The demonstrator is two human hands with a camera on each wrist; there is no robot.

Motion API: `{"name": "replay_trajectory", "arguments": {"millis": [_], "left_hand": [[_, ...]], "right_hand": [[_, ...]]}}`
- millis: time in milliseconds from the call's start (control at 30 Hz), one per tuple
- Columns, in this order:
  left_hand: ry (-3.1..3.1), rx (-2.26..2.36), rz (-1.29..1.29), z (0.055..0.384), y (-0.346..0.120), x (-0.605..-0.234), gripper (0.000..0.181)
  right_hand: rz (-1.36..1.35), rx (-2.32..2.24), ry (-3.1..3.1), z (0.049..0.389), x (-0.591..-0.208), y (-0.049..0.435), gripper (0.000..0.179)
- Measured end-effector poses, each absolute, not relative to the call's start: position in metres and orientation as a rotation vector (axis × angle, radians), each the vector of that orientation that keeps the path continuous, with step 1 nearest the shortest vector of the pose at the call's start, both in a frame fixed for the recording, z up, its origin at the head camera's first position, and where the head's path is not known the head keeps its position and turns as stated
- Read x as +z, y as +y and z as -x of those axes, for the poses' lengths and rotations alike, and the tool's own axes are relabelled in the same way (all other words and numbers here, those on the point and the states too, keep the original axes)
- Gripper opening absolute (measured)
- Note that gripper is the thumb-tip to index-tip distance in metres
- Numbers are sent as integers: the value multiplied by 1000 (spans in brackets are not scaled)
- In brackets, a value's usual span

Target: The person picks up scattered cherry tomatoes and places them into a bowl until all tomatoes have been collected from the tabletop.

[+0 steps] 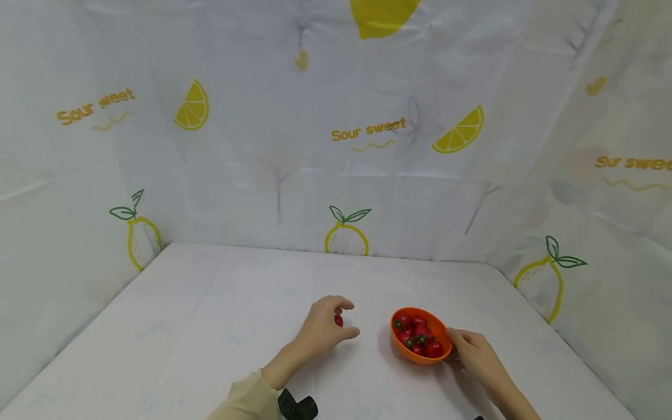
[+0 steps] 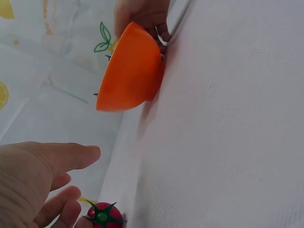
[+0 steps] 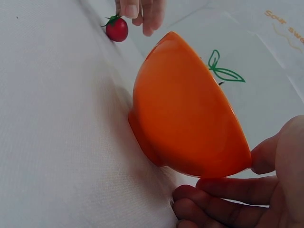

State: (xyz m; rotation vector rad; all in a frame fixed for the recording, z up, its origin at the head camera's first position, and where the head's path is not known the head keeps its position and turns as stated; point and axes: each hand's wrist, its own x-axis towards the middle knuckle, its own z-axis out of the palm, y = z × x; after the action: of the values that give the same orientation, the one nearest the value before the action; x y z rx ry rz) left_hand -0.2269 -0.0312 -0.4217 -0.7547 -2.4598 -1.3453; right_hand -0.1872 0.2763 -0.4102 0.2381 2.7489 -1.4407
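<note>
An orange bowl [image 1: 448,349] stands on the white table and holds several red cherry tomatoes [image 1: 422,333] with green stems. My right hand [image 1: 475,356] grips its right side, thumb at the rim and fingers beneath, as the right wrist view shows. To the left of the bowl, my left hand [image 1: 322,326] is beside a single cherry tomato [image 3: 117,29] with a green calyx. That tomato appears to lie on the table. In the left wrist view the thumb [image 2: 76,156] is extended and apart from the tomato [image 2: 104,216]; fingertips are close to it, contact unclear.
The table [image 1: 220,326] has a white cloth cover. Behind it and at both sides hang white sheets [image 1: 236,146] printed with lemons and lettering. A black wrist strap device [image 1: 297,405] sits at my left wrist, below a beige sleeve [image 1: 249,399].
</note>
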Motion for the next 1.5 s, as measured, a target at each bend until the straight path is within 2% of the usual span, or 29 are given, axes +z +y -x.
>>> {"name": "replay_trajectory", "arguments": {"millis": [933, 1500], "left_hand": [[-2555, -1340, 602, 236, -45, -429, 33], [-2550, -1252, 637, 234, -43, -433, 23]], "right_hand": [[-254, -1426, 2738, 189, -408, 275, 55], [-282, -1400, 2725, 190, -408, 276, 56]]}}
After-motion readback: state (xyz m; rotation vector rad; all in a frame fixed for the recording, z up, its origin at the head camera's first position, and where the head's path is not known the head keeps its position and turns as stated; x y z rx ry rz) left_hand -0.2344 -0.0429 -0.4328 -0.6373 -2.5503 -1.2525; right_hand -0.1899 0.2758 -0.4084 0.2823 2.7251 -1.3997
